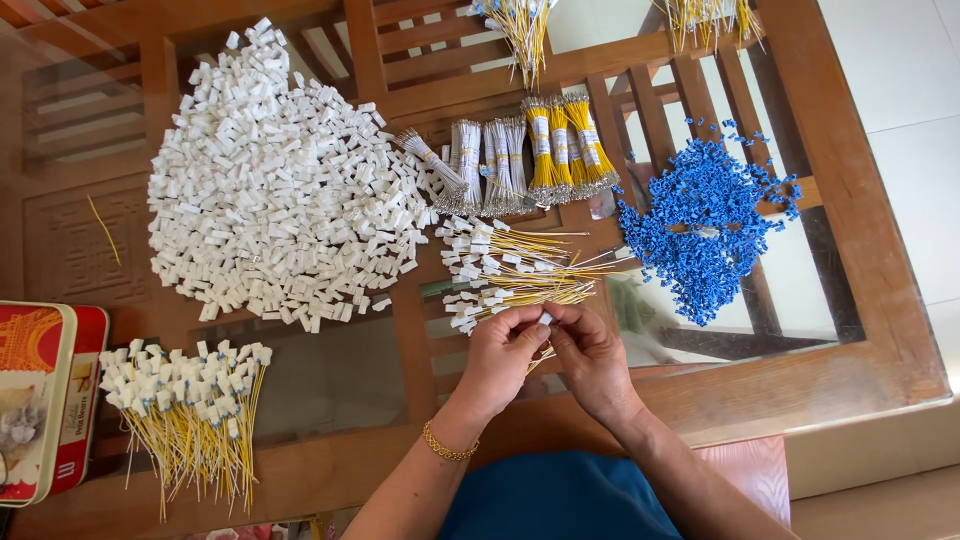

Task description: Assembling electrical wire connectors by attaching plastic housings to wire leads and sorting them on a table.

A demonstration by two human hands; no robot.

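Observation:
My left hand (pixel 503 358) and my right hand (pixel 592 357) meet over the glass table's near edge, pinching a small white connector (pixel 545 318) with a yellow wire (pixel 541 359) hanging below it. A gold bracelet sits on my left wrist. Just beyond my fingers lies a loose pile of yellow wires with white connectors fitted (pixel 505 270). A large heap of white plastic connectors (pixel 275 190) spreads at the far left. A heap of small blue connectors (pixel 705 225) lies at the right.
Bundles of white and yellow wires (pixel 520 155) lie banded at the table's middle back, more bundles at the top edge. A finished bunch of wires with white ends (pixel 190 410) lies near left, beside a red tin (pixel 40 400). The wooden frame (pixel 860 200) rims the glass.

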